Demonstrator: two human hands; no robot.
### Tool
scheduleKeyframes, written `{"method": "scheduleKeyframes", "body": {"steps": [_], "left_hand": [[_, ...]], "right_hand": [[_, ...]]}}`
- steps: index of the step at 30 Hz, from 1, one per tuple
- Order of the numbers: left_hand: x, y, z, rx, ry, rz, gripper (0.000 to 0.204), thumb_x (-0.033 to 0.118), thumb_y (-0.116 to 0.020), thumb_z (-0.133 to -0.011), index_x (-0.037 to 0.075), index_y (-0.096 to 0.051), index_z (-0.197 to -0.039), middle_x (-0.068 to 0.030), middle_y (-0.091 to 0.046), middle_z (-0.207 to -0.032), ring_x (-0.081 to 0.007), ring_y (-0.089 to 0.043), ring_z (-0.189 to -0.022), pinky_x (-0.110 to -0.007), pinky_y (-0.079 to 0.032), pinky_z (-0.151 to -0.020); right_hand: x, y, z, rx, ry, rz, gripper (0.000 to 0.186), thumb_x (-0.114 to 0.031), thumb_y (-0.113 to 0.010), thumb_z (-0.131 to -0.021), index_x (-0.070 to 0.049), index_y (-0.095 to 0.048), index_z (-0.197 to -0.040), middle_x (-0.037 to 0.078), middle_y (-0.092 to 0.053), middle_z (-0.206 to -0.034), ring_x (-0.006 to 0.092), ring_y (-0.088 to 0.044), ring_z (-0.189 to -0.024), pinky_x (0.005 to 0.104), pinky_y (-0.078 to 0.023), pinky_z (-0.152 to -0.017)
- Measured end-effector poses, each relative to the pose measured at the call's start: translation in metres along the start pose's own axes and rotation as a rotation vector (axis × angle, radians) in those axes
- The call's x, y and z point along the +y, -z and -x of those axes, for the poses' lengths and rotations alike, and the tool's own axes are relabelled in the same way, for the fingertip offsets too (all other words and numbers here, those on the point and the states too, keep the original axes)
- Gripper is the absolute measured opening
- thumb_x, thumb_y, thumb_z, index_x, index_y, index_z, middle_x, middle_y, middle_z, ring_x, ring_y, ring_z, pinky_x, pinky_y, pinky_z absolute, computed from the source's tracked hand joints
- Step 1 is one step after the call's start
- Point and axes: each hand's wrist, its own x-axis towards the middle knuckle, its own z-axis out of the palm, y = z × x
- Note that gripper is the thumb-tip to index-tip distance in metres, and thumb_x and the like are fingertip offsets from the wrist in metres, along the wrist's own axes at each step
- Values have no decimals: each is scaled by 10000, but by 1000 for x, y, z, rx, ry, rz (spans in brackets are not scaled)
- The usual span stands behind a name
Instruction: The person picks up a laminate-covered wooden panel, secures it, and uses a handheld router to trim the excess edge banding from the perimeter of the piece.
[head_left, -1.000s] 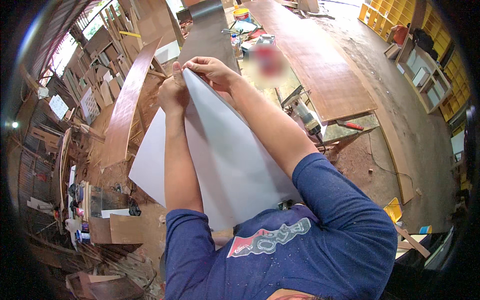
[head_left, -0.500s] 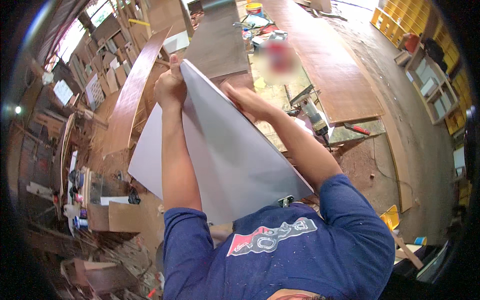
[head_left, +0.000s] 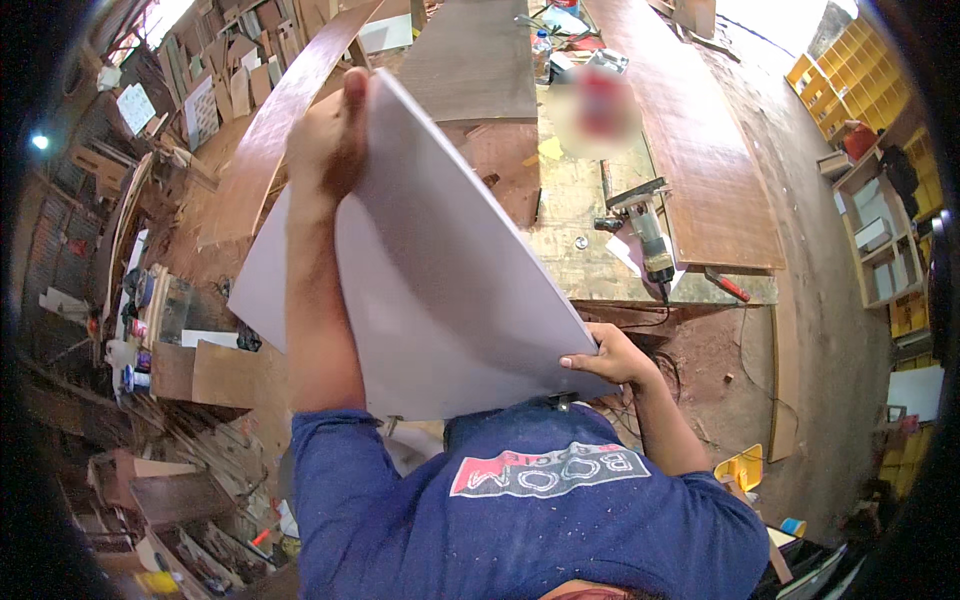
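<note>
I hold a white panel (head_left: 450, 280) up in front of my chest, tilted, its top corner pointing away from me. My left hand (head_left: 330, 140) is closed on the upper left of the panel, thumb beside the corner. Lower down, my right hand (head_left: 610, 355) grips the right edge, thumb over the white face. Small metal hinge fittings (head_left: 563, 402) show at the near edge, against my shirt. Beyond the panel, a router (head_left: 650, 235) lies on a worn workbench (head_left: 560, 275), with scraps of paper beside it.
A long brown board (head_left: 710, 160) covers the bench's right side; another (head_left: 280, 110) slopes at left. A dark sheet (head_left: 470, 60) and a bottle (head_left: 541, 55) are farther back. A red-handled tool (head_left: 728, 287) sits at the bench edge. Yellow shelving (head_left: 840, 80) and stacked offcuts (head_left: 240, 90) line the sides.
My right hand has left the top corner and moved down the right edge toward me. My left hand stays near the corner, and more of the bench now shows beyond the panel.
</note>
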Motion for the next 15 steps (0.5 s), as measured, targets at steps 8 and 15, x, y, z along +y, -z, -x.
{"method": "scheduleKeyframes", "body": {"steps": [8,15], "left_hand": [[-46,85,48,289,-107,131,775,677,-374,-1101,-15,-622,-856,-52,-566,-716,-142,-537,-742,-361,-448,-640],[-152,184,124,566,-75,-8,766,744,-422,-1051,18,-665,-1043,-105,-718,-871,-217,-697,-773,-420,-593,-696]], "right_hand": [[-24,-6,-15,-93,178,-16,370,-138,-831,-864,3,-720,-1187,106,-770,-992,121,-648,-949,326,-526,-890],[-34,-11,-58,-135,264,62,372,-181,-842,-758,-35,-757,-1090,145,-779,-978,277,-752,-890,372,-572,-816]]}}
